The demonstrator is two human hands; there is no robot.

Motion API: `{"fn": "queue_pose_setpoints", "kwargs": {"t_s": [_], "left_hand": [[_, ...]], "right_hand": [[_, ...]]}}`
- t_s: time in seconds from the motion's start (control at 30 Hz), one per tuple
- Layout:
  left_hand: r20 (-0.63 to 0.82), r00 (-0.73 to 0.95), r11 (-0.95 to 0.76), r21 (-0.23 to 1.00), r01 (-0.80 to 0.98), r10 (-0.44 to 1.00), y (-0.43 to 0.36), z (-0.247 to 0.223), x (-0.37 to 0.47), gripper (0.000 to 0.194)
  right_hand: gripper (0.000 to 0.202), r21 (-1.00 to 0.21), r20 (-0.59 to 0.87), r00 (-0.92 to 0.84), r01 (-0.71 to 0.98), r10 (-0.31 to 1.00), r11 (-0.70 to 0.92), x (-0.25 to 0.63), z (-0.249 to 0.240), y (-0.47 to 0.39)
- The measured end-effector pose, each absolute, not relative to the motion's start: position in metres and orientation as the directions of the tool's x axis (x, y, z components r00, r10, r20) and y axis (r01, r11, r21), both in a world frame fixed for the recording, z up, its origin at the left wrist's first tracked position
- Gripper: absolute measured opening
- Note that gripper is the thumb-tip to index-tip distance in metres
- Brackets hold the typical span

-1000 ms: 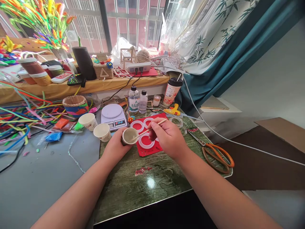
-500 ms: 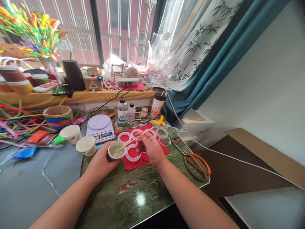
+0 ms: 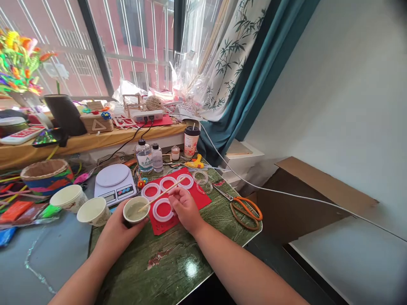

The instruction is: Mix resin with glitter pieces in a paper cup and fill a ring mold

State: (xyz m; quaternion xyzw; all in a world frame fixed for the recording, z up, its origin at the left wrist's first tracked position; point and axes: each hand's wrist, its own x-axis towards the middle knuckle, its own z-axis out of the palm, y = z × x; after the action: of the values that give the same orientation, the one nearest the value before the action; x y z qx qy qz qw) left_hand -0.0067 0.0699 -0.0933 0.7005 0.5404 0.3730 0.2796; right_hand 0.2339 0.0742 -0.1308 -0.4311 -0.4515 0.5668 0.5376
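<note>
My left hand [image 3: 119, 233] is wrapped round a paper cup [image 3: 127, 217] that holds a cloudy, clear liquid. Between the fingers of my right hand [image 3: 185, 208] is a thin wooden stick [image 3: 164, 192], slanting down so that its lower end dips into the liquid. Beneath and beyond my right hand lies a red sheet [image 3: 199, 201] bearing several white ring-shaped molds [image 3: 154, 210]. Two more paper cups, one nearer [image 3: 93, 212] and one farther [image 3: 68, 198], stand left of my left hand, beside a white kitchen scale [image 3: 112, 177].
Orange-handled scissors [image 3: 246, 210] lie at the table's right edge. Behind the red sheet are two clear bottles [image 3: 145, 156], a small jar [image 3: 175, 153], a lidded drink cup [image 3: 191, 143], a yellow glue gun [image 3: 195, 162] and clear rings [image 3: 201, 177]. A painted basket [image 3: 47, 180] stands left.
The view has turned to the right, so the table's things appear farther left. Both hands keep their hold on the cup and stick, and the stick's end remains in the liquid.
</note>
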Motion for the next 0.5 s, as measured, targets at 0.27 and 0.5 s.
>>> {"fn": "queue_pose_setpoints", "kwargs": {"t_s": [0.27, 0.5], "left_hand": [[0.181, 0.25, -0.278, 0.855, 0.438, 0.951, 0.059, -0.088, -0.002, 0.047], [0.156, 0.229, -0.244, 0.869, 0.431, 0.961, 0.057, -0.09, -0.005, 0.055]], "right_hand": [[0.048, -0.961, 0.161, -0.051, -0.237, 0.986, 0.144, 0.233, -0.122, 0.052], [0.04, -0.972, 0.198, -0.015, -0.128, 0.98, 0.195, 0.233, -0.115, 0.045]]}}
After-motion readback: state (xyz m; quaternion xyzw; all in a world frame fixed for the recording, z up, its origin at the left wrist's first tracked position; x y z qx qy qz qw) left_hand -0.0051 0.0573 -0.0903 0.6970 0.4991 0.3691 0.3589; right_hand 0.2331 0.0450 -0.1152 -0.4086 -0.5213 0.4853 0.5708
